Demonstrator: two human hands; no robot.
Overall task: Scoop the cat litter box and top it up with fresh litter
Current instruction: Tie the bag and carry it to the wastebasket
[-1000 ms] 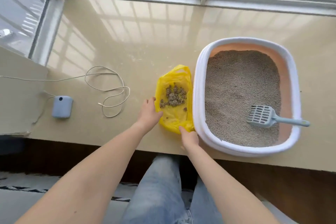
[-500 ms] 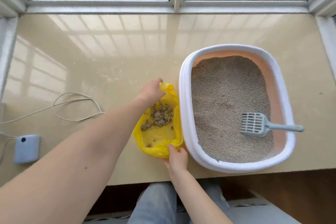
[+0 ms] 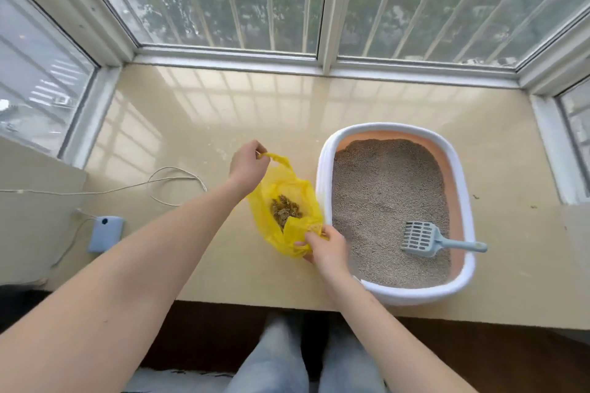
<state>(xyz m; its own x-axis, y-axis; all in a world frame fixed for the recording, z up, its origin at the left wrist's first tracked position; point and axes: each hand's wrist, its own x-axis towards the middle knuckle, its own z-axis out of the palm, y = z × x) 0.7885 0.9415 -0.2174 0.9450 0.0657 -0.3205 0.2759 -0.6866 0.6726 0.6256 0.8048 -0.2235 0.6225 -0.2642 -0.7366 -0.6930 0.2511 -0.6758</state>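
Bag (image 3: pixel 295 198): beside box (image 3: pixel 322 188), clumps inside; left hand (image 3: pixel 247 166) pinches handle, right hand (image 3: pixel 325 247) pinches near edge. Scoop (image 3: pixel 421 238): in box. Scooping apparently done; top-up pending.

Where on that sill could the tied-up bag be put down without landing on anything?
Bare sill runs between the window frame and the litter box. More lies right of the box. Crowded: around the yellow bag, and left, the white cable and small blue device.
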